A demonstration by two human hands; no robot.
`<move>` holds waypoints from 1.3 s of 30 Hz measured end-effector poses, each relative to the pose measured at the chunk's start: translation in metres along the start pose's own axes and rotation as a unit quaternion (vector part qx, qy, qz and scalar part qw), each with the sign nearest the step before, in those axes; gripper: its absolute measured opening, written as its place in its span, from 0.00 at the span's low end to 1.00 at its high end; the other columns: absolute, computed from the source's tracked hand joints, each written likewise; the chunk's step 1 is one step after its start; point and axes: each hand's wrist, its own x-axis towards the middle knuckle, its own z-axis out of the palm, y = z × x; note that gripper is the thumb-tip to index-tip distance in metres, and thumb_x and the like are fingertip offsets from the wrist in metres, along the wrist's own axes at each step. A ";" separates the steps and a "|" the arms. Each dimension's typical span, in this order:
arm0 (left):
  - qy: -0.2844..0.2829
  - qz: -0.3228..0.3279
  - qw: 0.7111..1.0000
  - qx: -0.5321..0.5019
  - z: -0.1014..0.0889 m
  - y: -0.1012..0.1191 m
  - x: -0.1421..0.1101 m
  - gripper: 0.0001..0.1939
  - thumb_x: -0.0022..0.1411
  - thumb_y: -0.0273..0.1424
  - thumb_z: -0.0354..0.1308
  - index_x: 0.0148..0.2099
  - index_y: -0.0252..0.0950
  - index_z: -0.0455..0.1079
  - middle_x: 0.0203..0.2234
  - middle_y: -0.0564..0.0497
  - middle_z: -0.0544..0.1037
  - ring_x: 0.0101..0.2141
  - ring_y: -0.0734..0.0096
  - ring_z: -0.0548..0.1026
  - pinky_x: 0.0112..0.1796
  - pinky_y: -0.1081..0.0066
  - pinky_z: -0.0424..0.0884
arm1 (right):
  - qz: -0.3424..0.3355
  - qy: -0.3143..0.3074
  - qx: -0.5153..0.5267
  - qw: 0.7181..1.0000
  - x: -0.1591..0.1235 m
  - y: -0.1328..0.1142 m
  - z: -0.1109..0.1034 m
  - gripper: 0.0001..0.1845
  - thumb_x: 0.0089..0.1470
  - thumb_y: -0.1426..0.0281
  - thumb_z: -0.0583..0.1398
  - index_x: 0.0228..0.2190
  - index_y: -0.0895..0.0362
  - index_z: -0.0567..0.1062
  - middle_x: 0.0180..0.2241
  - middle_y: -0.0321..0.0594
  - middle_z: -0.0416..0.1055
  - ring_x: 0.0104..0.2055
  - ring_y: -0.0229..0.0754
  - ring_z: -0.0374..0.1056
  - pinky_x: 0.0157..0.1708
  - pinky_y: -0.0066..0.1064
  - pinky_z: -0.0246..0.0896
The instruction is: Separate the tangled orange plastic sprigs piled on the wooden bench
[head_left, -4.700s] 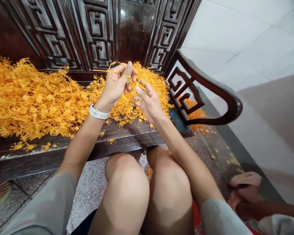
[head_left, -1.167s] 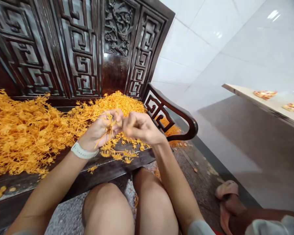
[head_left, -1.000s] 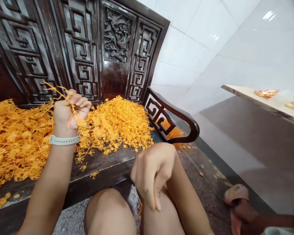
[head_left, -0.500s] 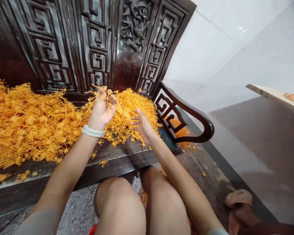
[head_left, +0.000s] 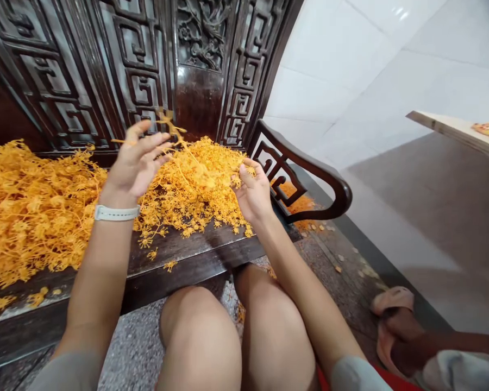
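My left hand (head_left: pixel 132 163), with a pale watch strap on its wrist, is raised over the bench with its fingers spread. A blurred orange branching plastic stem (head_left: pixel 171 127) is in the air by its fingertips. A bit of orange shows behind its fingers; I cannot tell whether it touches them. My right hand (head_left: pixel 252 190) is at the right of the heap, thumb and fingers closed on an orange plastic flower piece (head_left: pixel 237 180) with spidery tips. Between the hands lies a heap of such flower pieces (head_left: pixel 204 168). A larger pile of stemmed ones (head_left: pixel 36 201) covers the left of the seat.
The dark carved wooden bench (head_left: pixel 195 247) has a curved armrest (head_left: pixel 342 198) on the right. Orange bits (head_left: pixel 297 201) lie on the floor behind it. A co-worker's sandalled foot (head_left: pixel 393 301) is at lower right. A board (head_left: pixel 444 127) with a pizza-like slice juts in above.
My left hand has moved left and spread its fingers; the branching stem has come away toward the bench back. My right hand has risen slightly and closed on a flower piece.
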 end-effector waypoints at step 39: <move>-0.059 -0.011 0.979 0.197 0.047 -0.044 -0.018 0.12 0.57 0.29 0.77 0.32 0.36 0.75 0.21 0.54 0.72 0.29 0.72 0.77 0.25 0.76 0.66 | -0.141 -0.089 -0.200 0.966 0.006 0.013 0.009 0.26 0.55 0.44 0.69 0.31 0.53 0.72 0.30 0.34 0.68 0.33 0.36 0.69 0.31 0.29 0.68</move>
